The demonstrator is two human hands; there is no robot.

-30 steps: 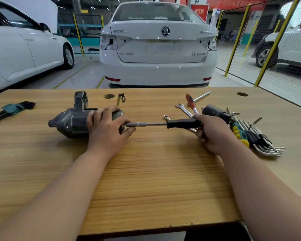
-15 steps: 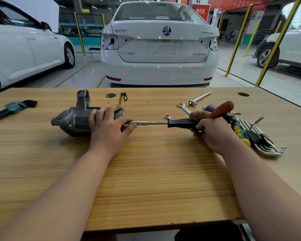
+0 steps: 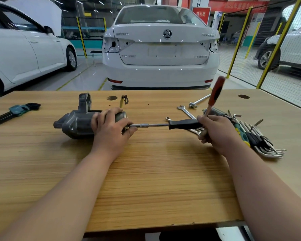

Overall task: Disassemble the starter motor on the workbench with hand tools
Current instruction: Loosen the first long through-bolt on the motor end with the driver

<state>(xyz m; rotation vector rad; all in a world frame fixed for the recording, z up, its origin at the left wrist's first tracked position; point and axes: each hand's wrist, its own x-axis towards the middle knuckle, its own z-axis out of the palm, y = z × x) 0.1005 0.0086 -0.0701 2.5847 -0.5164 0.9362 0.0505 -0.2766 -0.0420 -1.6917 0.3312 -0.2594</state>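
The grey starter motor (image 3: pixel 76 124) lies on its side on the wooden workbench (image 3: pixel 146 180), nose pointing left. My left hand (image 3: pixel 111 131) grips its right end, fingers over the housing. A black-handled driver (image 3: pixel 184 123) lies level, its steel shaft reaching the motor's end under my left hand. My right hand (image 3: pixel 215 134) sits at the end of that black handle, fingers curled round the shaft of a red-handled screwdriver (image 3: pixel 216 91) that stands tilted upward. Whether this hand also holds the black handle I cannot tell.
Right of my right hand lie a fan of hex keys (image 3: pixel 264 143), a green-yellow screwdriver (image 3: pixel 241 133), a dark cylindrical part (image 3: pixel 215 112), a spanner (image 3: pixel 185 110) and a steel bar (image 3: pixel 200 100). Another hex key set (image 3: pixel 16 110) lies far left. A small bracket (image 3: pixel 124 100) rests behind the motor.
My right hand has taken hold of the red-handled screwdriver from the bench and swung its handle up to near upright. The left hand, the motor and the black driver have stayed put.
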